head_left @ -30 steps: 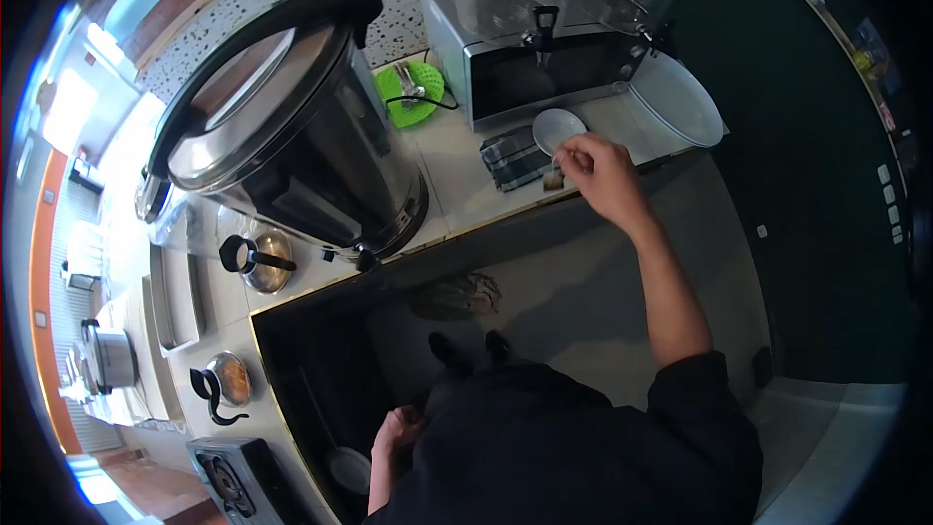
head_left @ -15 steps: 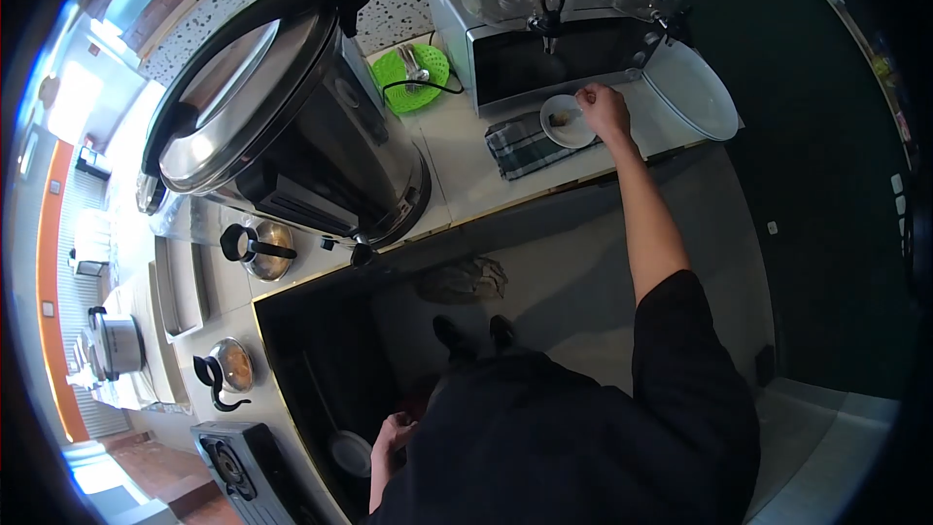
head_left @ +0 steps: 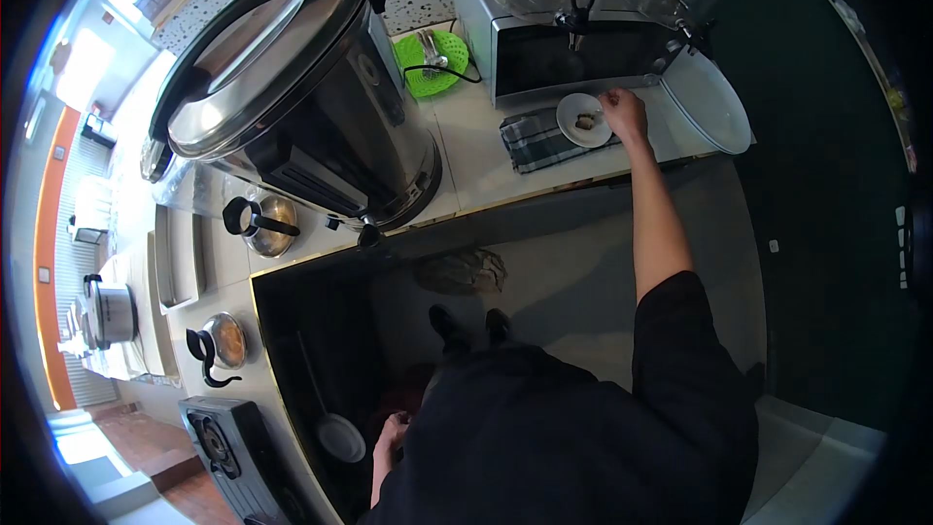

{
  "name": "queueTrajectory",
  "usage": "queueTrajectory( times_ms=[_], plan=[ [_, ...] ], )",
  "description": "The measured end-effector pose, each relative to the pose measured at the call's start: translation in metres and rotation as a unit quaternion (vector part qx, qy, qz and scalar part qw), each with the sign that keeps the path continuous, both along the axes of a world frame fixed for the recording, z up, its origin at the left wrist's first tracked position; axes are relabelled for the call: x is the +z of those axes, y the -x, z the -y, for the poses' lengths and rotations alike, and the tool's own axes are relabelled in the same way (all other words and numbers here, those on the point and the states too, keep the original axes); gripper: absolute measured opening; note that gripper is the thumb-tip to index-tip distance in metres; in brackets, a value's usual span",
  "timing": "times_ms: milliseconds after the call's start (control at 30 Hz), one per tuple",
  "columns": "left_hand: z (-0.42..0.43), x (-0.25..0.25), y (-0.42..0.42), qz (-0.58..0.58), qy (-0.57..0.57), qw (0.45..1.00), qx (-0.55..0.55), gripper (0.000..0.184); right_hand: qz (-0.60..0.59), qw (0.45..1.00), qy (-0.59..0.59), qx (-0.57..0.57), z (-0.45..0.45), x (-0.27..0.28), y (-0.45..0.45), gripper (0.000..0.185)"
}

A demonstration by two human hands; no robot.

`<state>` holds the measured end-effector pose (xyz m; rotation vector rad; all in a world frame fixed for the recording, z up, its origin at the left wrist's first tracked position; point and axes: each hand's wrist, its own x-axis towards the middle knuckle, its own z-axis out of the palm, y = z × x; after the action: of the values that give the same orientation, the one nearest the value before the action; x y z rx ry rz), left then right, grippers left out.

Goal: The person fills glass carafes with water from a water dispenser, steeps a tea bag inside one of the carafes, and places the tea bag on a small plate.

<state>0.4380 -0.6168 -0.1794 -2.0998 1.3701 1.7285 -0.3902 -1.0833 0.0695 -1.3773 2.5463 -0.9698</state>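
My right hand is at the right rim of a small white saucer, fingers pinched together. Whatever is between the fingertips is hidden. A small brown piece lies in the saucer. Under the saucer is a folded dark checked cloth on the counter. My left hand hangs low beside my body, fingers curled, and I cannot see whether anything is in them. Near it, below counter level, is a round pale pan with a long handle.
A large steel urn stands on the counter. Behind the saucer is a drink dispenser, with a white oval platter to its right. A green basket holds cutlery. Leftward are a glass pot and a stove.
The view has shifted slightly. My right hand has come down a little closer to the saucer's rim. The saucer stays on the cloth, and my left hand remains low.
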Motion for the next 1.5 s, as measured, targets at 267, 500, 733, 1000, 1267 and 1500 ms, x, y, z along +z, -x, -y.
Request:
queueTrajectory(
  times_ms=[267,500,733,1000,1267,1500],
  plan=[
    [0.014,0.03,0.026,-0.001,0.005,1.0,-0.018,0.044,0.043,0.999,-0.023,0.01,-0.026,-0.049,0.015,0.031],
    [0.04,0.107,0.07,0.009,0.015,1.0,-0.003,0.038,0.005,0.999,-0.012,0.044,-0.037,-0.072,0.01,0.032],
    [0.049,0.108,0.076,0.051,0.002,0.998,-0.039,0.033,-0.033,0.998,0.031,0.042,-0.038,-0.082,0.008,0.043],
    [0.039,0.105,0.079,0.05,0.032,0.998,-0.023,0.029,-0.181,0.976,0.12,-0.016,-0.053,-0.069,-0.014,0.043],
    [0.023,0.101,0.079,0.058,0.068,0.996,0.005,0.031,-0.199,0.946,0.237,0.094,-0.144,-0.064,-0.131,0.027],
    [0.02,0.133,0.087,0.038,0.125,0.985,0.112,0.024,-0.045,0.942,0.093,0.32,-0.221,-0.133,-0.227,0.021]
  ],
)
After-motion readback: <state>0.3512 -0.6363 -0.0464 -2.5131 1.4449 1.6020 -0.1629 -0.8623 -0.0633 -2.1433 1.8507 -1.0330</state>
